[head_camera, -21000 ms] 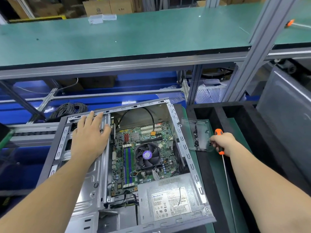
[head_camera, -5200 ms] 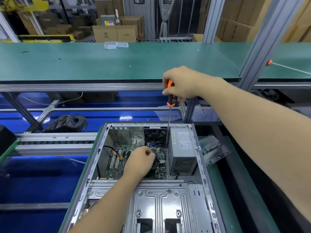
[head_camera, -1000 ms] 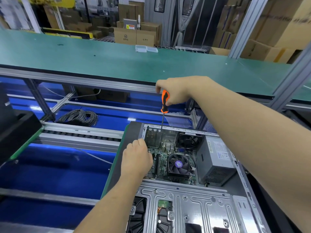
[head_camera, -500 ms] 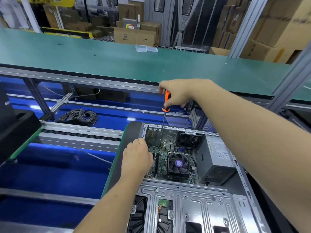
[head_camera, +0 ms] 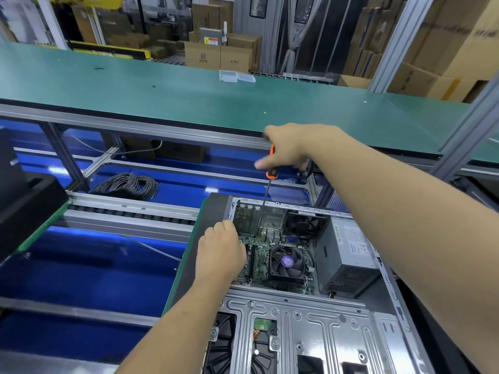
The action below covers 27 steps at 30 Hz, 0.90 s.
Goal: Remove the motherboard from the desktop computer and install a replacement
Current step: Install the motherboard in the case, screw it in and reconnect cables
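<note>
The head camera looks down on an open desktop computer (head_camera: 310, 306) lying on its side at the near edge of a green-topped bench, with the motherboard (head_camera: 259, 255) still seated in the far half of the case between the case's left wall and the grey power supply (head_camera: 348, 257). The right hand (head_camera: 291, 149) is curled round the orange-and-black handle of a long screwdriver (head_camera: 270, 168), whose thin shaft runs down and slightly left into the case toward the board's far edge near the rear port panel; the tip itself is too small to make out. The left hand (head_camera: 221, 252) rests with curled fingers on the board's left side, and I cannot tell whether it grips anything or only steadies the board. The step in hand looks like backing out a mounting screw at the far edge, so the removal is only partly done. The next move likely calls for keeping the shaft square on the screw head, then lifting the loosened screw clear without dropping it among the parts. The cooling fan (head_camera: 287, 263) carries a round purple sticker, and the power supply has a white label, but neither can be read; a yellow warning label on a distant cardboard box (head_camera: 213, 39) is also illegible.
</note>
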{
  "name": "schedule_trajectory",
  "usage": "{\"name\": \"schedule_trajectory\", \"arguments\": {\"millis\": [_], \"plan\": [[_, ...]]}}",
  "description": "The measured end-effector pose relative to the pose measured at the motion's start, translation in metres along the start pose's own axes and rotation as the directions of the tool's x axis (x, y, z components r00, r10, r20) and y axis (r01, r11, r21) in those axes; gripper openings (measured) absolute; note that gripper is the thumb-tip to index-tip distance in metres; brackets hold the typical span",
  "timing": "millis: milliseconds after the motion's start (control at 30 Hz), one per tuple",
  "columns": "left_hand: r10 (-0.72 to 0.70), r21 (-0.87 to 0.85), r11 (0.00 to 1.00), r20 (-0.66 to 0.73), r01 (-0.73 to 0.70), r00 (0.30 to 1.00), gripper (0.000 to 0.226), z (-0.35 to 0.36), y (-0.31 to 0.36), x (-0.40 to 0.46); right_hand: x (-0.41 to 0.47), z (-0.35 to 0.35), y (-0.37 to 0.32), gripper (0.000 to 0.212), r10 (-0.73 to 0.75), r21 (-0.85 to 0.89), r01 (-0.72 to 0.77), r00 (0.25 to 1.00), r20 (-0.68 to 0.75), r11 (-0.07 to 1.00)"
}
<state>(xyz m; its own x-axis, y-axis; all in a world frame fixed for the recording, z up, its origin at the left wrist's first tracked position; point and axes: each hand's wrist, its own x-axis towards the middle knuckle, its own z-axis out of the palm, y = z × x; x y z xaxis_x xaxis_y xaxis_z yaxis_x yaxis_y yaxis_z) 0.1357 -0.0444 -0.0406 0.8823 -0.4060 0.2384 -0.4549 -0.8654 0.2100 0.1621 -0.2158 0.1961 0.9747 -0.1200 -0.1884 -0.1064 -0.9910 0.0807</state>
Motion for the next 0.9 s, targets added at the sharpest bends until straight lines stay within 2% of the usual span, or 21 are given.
{"name": "schedule_trajectory", "arguments": {"millis": [67,133,200,267,300,367,433,533,600,667,767,800,867,900], "plan": [[0.001,-0.004,1.0,-0.004,-0.001,1.0,0.016,-0.0002,0.0003,-0.0003,0.0011,0.0006,0.0005,0.044,0.007,-0.053,-0.008,1.0,-0.019,0.999],[0.004,-0.009,1.0,-0.006,-0.004,1.0,0.016,-0.001,0.0004,-0.0001,0.0029,0.0016,0.0017,0.026,-0.046,0.018,0.046,0.999,0.014,0.999],[0.002,-0.014,1.0,-0.006,-0.002,1.0,0.016,-0.0022,0.0007,0.0001,0.0002,-0.0005,0.002,0.04,-0.028,0.057,0.025,0.998,0.06,0.998],[0.002,-0.017,1.0,-0.008,-0.002,1.0,0.016,-0.0024,0.0014,0.0,-0.0011,-0.0016,0.0011,0.048,0.042,0.026,-0.043,0.998,0.041,0.999],[0.002,-0.017,1.0,-0.009,-0.002,1.0,0.016,-0.0024,0.0014,0.0002,0.0,-0.0014,0.0013,0.046,0.03,0.001,-0.03,0.999,0.023,1.0],[0.001,-0.022,1.0,-0.01,-0.001,1.0,0.016,-0.0025,0.0013,0.0006,0.0013,0.0005,0.0022,0.027,-0.052,0.011,0.052,0.998,0.018,0.999],[0.006,-0.026,1.0,-0.011,-0.006,1.0,0.017,-0.0027,0.0012,0.0008,-0.001,0.0007,0.0032,0.034,-0.05,0.04,0.048,0.998,0.038,0.998],[0.013,-0.023,1.0,-0.01,-0.013,1.0,0.019,-0.0032,0.0014,0.0,0.0,0.0007,0.0036,0.039,0.006,-0.058,-0.007,1.0,-0.02,0.998],[0.013,-0.028,1.0,-0.006,-0.013,1.0,0.02,-0.0038,0.0017,0.0002,0.0021,0.0023,0.0067,0.023,-0.045,0.019,0.045,0.999,0.016,0.999],[0.014,-0.031,0.999,-0.006,-0.014,1.0,0.02,-0.0042,0.0015,0.0003,-0.0013,0.0002,0.009,0.04,-0.055,0.069,0.051,0.996,0.063,0.996],[0.012,-0.028,1.0,-0.013,-0.013,1.0,0.019,-0.0045,0.0019,-0.0007,-0.0033,-0.0024,0.0074,0.049,0.032,0.002,-0.032,0.999,-0.038,0.999],[0.014,-0.022,1.0,-0.015,-0.015,1.0,0.018,-0.0047,0.0021,-0.0007,0.0006,-0.0014,0.0089,0.044,0.003,0.006,-0.003,0.997,-0.075,1.0],[0.017,-0.014,1.0,-0.008,-0.017,1.0,0.018,-0.0054,0.0019,-0.0003,0.0011,0.0004,0.0059,0.019,-0.056,0.03,0.058,0.997,-0.061,0.998],[0.015,-0.013,1.0,-0.004,-0.015,1.0,0.018,-0.0053,0.0014,-0.0001,0.0004,0.0007,0.0052,0.021,-0.064,0.045,0.065,0.997,-0.033,0.997]]}}
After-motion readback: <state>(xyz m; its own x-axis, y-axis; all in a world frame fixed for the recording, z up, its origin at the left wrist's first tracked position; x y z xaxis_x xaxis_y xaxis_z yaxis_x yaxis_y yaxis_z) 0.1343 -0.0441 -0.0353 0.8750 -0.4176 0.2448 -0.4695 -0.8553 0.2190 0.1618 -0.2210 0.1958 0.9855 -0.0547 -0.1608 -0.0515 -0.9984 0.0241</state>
